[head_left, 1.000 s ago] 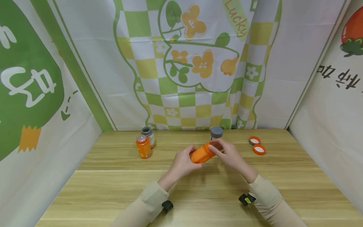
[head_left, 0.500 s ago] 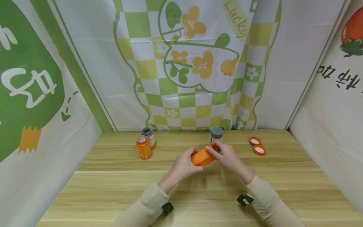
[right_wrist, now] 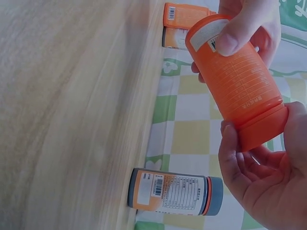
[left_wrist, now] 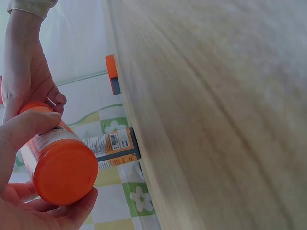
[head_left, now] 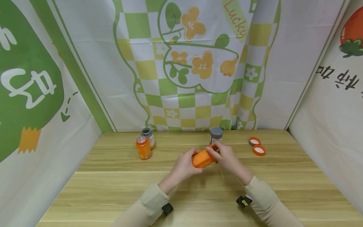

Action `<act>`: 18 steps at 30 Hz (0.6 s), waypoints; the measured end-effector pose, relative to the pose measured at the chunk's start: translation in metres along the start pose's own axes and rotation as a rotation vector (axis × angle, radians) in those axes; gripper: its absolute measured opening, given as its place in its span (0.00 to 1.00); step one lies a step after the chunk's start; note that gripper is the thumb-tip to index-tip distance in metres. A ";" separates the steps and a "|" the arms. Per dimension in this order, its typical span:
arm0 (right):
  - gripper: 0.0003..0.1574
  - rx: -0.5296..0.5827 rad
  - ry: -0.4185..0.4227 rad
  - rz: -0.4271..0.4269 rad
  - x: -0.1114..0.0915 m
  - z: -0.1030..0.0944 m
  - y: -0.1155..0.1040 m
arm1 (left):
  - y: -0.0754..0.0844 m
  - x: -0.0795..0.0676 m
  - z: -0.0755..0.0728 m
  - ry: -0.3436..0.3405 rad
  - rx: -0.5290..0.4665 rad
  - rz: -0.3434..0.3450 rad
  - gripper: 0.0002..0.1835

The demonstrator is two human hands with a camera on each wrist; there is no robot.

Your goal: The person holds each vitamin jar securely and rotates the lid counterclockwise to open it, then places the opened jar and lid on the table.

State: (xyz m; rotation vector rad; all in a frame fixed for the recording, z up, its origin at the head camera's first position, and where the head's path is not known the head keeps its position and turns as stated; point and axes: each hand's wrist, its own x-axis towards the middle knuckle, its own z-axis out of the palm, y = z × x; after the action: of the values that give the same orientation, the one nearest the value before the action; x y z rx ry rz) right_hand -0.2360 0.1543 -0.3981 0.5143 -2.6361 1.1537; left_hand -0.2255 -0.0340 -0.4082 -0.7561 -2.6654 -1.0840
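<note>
Tilted above the table, an orange bottle [head_left: 202,159] is held between both hands. My left hand [head_left: 183,167] grips its body near the base, with the thumb across the label in the right wrist view. At the other end, the thumb and fingers of my right hand [head_left: 230,160] pinch the orange screw cap [right_wrist: 263,127], which sits on the bottle's neck. The round orange base [left_wrist: 66,172] faces the left wrist camera. Just beyond the hands, a bottle with a grey cap [head_left: 216,134] stands upright on the table.
At the back left stand an orange bottle with a foil-covered top [head_left: 143,148] and an uncapped, grey-necked bottle [head_left: 149,137] close behind it. Two loose caps lie at the back right: a grey-and-orange one [head_left: 254,141] and an orange one [head_left: 259,150]. A patterned curtain [head_left: 184,104] hangs behind.
The held bottle has dropped slightly and shifted a little right. My right hand has moved slightly down and left, its fingers now closer round the cap. The other bottles and loose caps have stayed put.
</note>
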 end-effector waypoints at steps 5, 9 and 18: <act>0.20 0.035 0.000 0.019 -0.001 0.002 0.001 | -0.001 0.000 0.002 0.003 0.019 0.005 0.27; 0.19 0.052 -0.004 0.047 -0.001 0.002 0.000 | 0.001 0.000 0.001 -0.004 0.013 0.005 0.28; 0.27 0.043 -0.053 0.144 -0.002 -0.001 -0.001 | 0.003 -0.001 -0.001 0.001 0.075 0.021 0.27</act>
State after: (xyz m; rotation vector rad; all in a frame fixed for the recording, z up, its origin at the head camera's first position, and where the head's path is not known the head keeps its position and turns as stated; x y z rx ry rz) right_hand -0.2338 0.1543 -0.3973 0.3727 -2.7383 1.2574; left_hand -0.2229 -0.0328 -0.4059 -0.7674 -2.6744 -0.9737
